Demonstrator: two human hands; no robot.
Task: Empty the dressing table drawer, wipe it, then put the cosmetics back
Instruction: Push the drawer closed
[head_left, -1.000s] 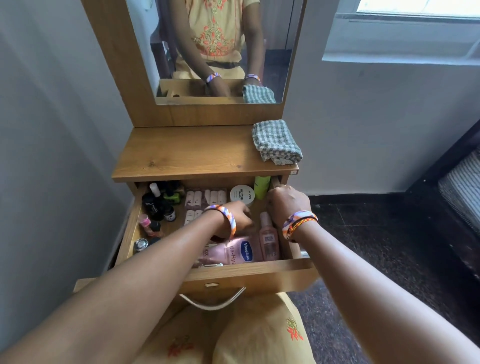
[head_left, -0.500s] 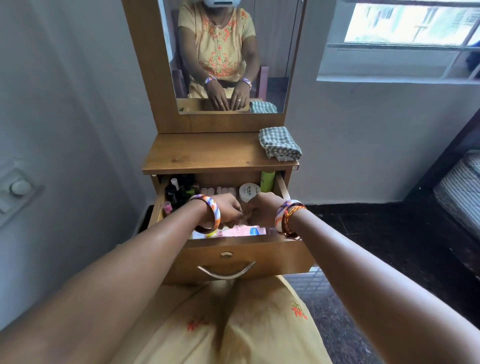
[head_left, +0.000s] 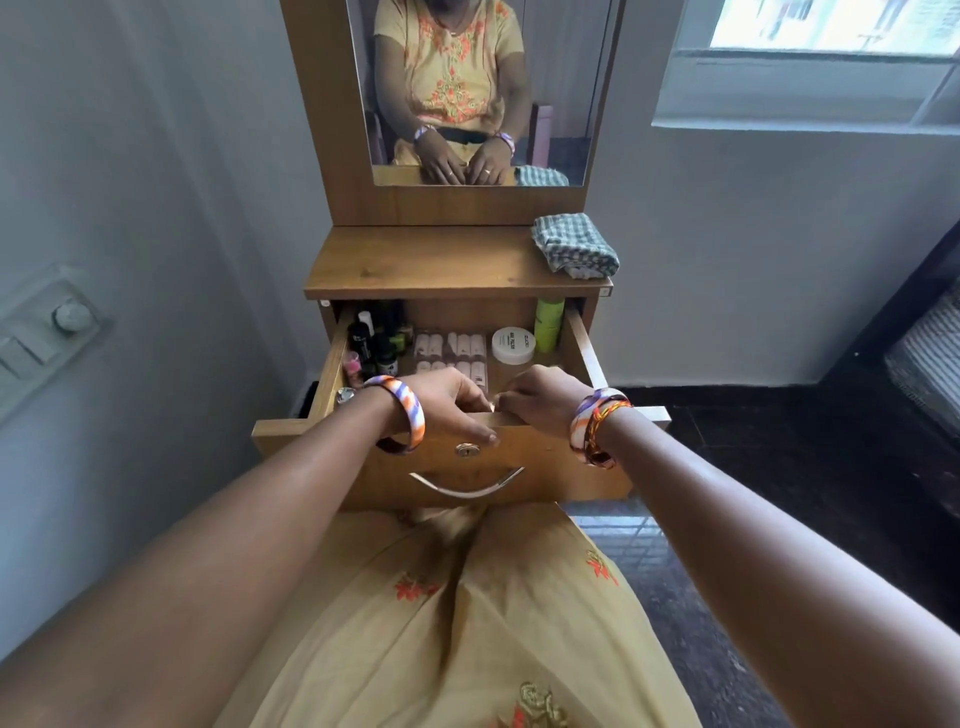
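Pale grey walls, dark floor, and a small wooden dressing table (head_left: 441, 260) with a mirror (head_left: 483, 88) in the middle of it all. Its drawer (head_left: 493, 462) is pulled out and still full. At the drawer's back left corner there's a bunch of little dark bottles (head_left: 376, 338), a flat tray of pinkish tubes (head_left: 452, 348) mid-back, then a white round jar (head_left: 513, 344) and a green bottle (head_left: 549, 325) at the back right. Left hand (head_left: 447, 410) is draped over the drawer's front edge, fingers curled inside, thumb pressed on the front panel just above the lock. Right hand (head_left: 545, 405) is right next to it, fingers hooked over the same edge. Can't tell if either is holding a cosmetic. A checked cloth (head_left: 574, 249) sits folded on the tabletop above the drawer's right side.
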